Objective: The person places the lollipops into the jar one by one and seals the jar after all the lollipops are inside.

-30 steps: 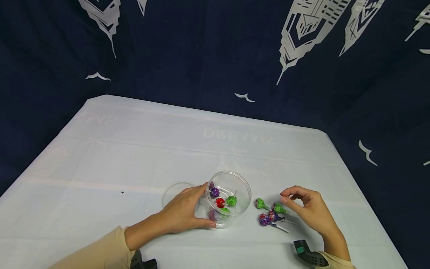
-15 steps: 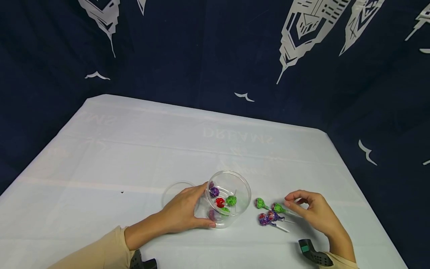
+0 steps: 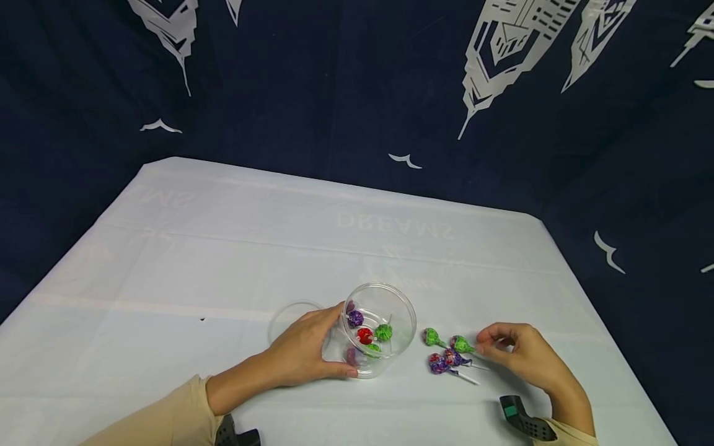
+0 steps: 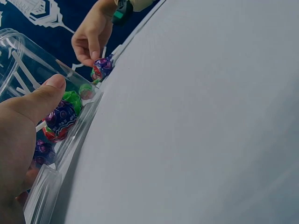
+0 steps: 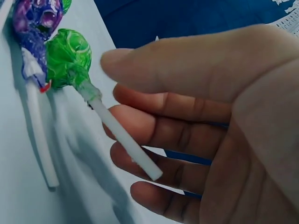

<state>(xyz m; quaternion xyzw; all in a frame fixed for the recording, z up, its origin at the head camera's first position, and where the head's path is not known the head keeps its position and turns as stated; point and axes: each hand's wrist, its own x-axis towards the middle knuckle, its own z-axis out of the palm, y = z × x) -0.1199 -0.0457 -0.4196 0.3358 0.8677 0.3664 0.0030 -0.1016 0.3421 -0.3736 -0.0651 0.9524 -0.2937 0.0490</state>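
Observation:
My left hand (image 3: pixel 307 347) grips the side of a clear plastic tub (image 3: pixel 411 341), thumb towards me. Through its wall show several wrapped lollipops, among them a red one (image 3: pixel 365 336), a green one (image 3: pixel 383 332) and a purple one (image 4: pixel 60 119). My right hand (image 3: pixel 530 359) is at the stick of a green lollipop (image 5: pixel 70 56) lying on the table. In the right wrist view the stick crosses in front of my loosely bent fingers, while the thumb stays apart from it. Beside it lie another green lollipop (image 3: pixel 431 337) and two purple ones (image 3: pixel 437 364).
A clear round lid (image 3: pixel 277 319) lies on the white tablecloth (image 3: pixel 223 260) behind my left hand, partly hidden by it. A small dark speck (image 3: pixel 202 319) is farther left. Beyond the table's far edge hangs a dark blue curtain (image 3: pixel 312 93) with white prints.
My right hand has moved right and slightly towards me, from above the green lollipop's head to its stick. The left hand and the tub have stayed in place.

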